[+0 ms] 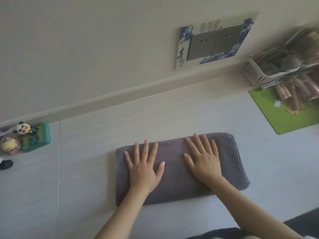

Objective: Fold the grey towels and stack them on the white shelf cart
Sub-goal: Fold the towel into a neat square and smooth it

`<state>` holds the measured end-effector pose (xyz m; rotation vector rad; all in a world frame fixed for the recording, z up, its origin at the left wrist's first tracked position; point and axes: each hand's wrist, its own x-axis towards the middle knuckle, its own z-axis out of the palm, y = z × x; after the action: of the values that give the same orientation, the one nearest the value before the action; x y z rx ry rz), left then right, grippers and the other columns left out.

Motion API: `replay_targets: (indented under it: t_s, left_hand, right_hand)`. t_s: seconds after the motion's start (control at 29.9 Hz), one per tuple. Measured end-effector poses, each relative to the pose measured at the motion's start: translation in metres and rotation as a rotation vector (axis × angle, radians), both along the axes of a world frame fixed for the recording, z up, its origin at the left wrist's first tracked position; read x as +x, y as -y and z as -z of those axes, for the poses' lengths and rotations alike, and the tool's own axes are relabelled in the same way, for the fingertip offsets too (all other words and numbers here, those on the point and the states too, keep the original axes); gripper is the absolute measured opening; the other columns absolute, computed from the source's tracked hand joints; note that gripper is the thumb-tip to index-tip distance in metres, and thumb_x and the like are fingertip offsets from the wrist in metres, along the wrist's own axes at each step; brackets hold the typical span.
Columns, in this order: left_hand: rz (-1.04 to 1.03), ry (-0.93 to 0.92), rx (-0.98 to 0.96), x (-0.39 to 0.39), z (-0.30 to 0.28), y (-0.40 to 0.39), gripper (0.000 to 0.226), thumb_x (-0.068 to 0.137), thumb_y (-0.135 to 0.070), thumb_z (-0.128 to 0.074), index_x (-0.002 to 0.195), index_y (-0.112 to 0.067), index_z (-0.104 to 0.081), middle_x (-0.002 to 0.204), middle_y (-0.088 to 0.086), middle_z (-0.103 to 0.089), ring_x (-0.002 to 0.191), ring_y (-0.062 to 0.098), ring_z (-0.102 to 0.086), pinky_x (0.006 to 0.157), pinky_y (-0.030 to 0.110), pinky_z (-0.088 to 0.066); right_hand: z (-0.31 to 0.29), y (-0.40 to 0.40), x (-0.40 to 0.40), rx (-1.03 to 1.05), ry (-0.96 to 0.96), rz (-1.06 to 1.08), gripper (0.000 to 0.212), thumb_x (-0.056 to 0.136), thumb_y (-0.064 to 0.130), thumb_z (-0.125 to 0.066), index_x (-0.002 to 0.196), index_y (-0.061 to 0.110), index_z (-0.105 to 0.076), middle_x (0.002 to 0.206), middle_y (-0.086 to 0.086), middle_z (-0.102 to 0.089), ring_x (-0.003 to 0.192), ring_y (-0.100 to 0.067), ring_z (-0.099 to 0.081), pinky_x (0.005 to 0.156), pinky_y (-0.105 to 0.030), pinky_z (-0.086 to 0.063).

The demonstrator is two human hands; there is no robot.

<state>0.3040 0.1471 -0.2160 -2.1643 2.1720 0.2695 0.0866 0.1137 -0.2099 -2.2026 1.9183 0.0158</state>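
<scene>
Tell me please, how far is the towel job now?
Done: one grey towel lies folded into a thick rectangle on the white table. In hand: the left hand and the right hand rest flat on it, fingers spread, apparently smoothing it. Left: carrying it to the shelf cart, which I cannot clearly identify here; a white basket at right holds grey bundles, too blurred to tell.

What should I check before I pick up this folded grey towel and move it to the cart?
1. Grey towel folded into a flat rectangle: ok.
2. Left hand flat on it, fingers spread: ok.
3. Right hand flat on it, nothing gripped: ok.
4. Edges aligned at the towel's right end: cannot tell, layers look slightly stepped.
5. White basket at far right already holds grey cloth: ok.
6. Room left there: cannot tell, blurred.
</scene>
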Motion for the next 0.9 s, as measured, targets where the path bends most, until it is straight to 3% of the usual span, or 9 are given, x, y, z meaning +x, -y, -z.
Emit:
replay_targets:
  t_s: [0.17,0.33,0.4,0.47,0.54,0.6,0.7,0.8,0.9]
  left_hand:
    - [-0.136,-0.002,0.046,0.017,0.000,0.001,0.069,0.085,-0.063,-0.030,0.146,-0.030,-0.033,0.155,0.006,-0.028,0.142,0.037,-0.019,0.102,0.070,-0.018]
    - [-0.117,-0.054,0.054,0.019,-0.002,0.002,0.069,0.086,-0.062,-0.029,0.145,-0.028,-0.035,0.154,0.007,-0.029,0.142,0.036,-0.023,0.101,0.071,-0.020]
    - [-0.155,-0.152,-0.005,0.025,-0.006,0.000,0.066,0.085,-0.056,-0.033,0.143,-0.023,-0.040,0.154,0.013,-0.027,0.141,0.036,-0.025,0.104,0.068,-0.021]
    - [-0.304,-0.257,-0.123,0.031,-0.014,-0.007,0.058,0.085,-0.043,-0.049,0.136,-0.014,-0.049,0.149,0.022,-0.033,0.135,0.041,-0.034,0.103,0.061,-0.030]
    - [-0.511,-0.347,-0.136,0.036,-0.026,-0.016,0.060,0.084,-0.032,-0.064,0.137,-0.010,-0.046,0.144,0.022,-0.038,0.131,0.040,-0.038,0.102,0.053,-0.037]
    - [-0.677,-0.456,-0.038,0.041,-0.034,-0.024,0.071,0.081,-0.036,-0.069,0.140,-0.010,-0.039,0.137,0.020,-0.043,0.126,0.037,-0.041,0.099,0.047,-0.040]
    - [-0.734,-0.532,0.037,0.047,-0.035,-0.032,0.072,0.071,-0.045,-0.077,0.125,-0.006,-0.048,0.117,0.018,-0.057,0.110,0.036,-0.054,0.089,0.043,-0.048]
    - [-0.836,-0.633,0.122,0.049,-0.040,-0.032,0.064,0.067,-0.046,-0.080,0.107,-0.003,-0.055,0.106,0.018,-0.066,0.099,0.035,-0.063,0.080,0.040,-0.052]
    - [-0.867,-0.768,0.277,0.050,-0.044,-0.027,0.053,0.068,-0.045,-0.080,0.100,-0.006,-0.065,0.100,0.013,-0.070,0.094,0.029,-0.066,0.080,0.036,-0.054]
  right_hand:
    - [0.001,0.009,-0.035,0.027,-0.062,0.182,0.069,0.084,0.068,-0.010,0.147,0.041,-0.017,0.158,0.001,-0.013,0.146,-0.027,-0.002,0.116,-0.051,0.002]
    - [-0.002,0.013,-0.034,0.056,-0.061,0.189,0.073,0.081,0.068,0.000,0.148,0.041,-0.010,0.159,0.000,-0.004,0.146,-0.027,0.007,0.116,-0.051,0.006]
    - [-0.008,0.010,-0.032,0.062,-0.015,0.187,0.072,0.082,0.065,0.000,0.149,0.038,-0.009,0.159,-0.001,-0.002,0.146,-0.025,0.010,0.115,-0.048,0.011]
    - [-0.013,0.001,-0.025,0.044,0.059,0.185,0.072,0.083,0.060,0.002,0.150,0.034,-0.010,0.159,-0.002,-0.001,0.146,-0.021,0.010,0.116,-0.042,0.015]
    - [-0.018,-0.013,-0.010,-0.015,0.189,0.168,0.072,0.085,0.056,-0.001,0.149,0.029,-0.019,0.159,-0.002,-0.008,0.146,-0.017,0.006,0.117,-0.036,0.012]
    - [-0.022,-0.029,0.009,-0.039,0.360,0.141,0.069,0.088,0.052,-0.010,0.147,0.022,-0.029,0.156,-0.004,-0.019,0.144,-0.013,-0.003,0.118,-0.032,-0.001]
    - [-0.033,-0.047,0.039,-0.019,0.619,0.112,0.053,0.095,0.040,-0.031,0.143,0.018,-0.037,0.152,-0.001,-0.030,0.142,-0.012,-0.022,0.115,-0.029,-0.020]
    - [-0.047,-0.061,0.067,0.128,0.897,0.200,0.045,0.099,0.023,-0.042,0.143,0.027,-0.035,0.151,0.012,-0.030,0.138,-0.006,-0.029,0.108,-0.018,-0.022]
    - [-0.050,-0.065,0.084,0.193,1.107,0.386,0.044,0.100,0.025,-0.039,0.143,0.030,-0.034,0.149,0.014,-0.034,0.137,-0.006,-0.030,0.112,-0.022,-0.022]
